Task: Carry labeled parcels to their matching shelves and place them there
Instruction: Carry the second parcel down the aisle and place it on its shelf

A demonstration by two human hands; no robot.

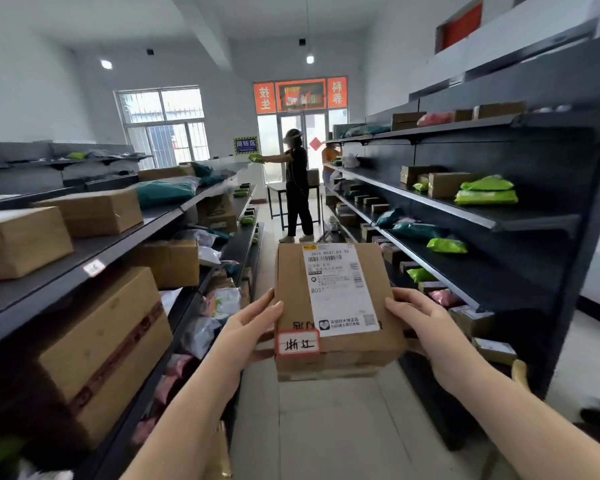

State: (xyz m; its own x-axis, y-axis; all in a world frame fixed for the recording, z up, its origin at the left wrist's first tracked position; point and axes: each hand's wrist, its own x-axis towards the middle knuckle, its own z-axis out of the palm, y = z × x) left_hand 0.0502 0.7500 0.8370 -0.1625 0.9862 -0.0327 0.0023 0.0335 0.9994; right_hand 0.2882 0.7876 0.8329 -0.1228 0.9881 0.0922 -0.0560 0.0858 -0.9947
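I hold a brown cardboard parcel (333, 306) in front of me, over the aisle floor between two shelf racks. A white shipping label and a red-framed handwritten sticker sit on its top face. My left hand (246, 327) grips the parcel's left edge, fingers on top. My right hand (426, 323) grips its right edge the same way. The dark shelf rack on the left (125, 233) carries cardboard boxes and teal bags. The dark shelf rack on the right (471, 216) carries green bags and small boxes.
A person in black (297, 188) stands further down the aisle, reaching a green bag toward the left rack. A second person in orange (329, 157) stands behind, near a small table (274, 199). A glass door is at the far end. Tiled floor (326, 427) runs ahead.
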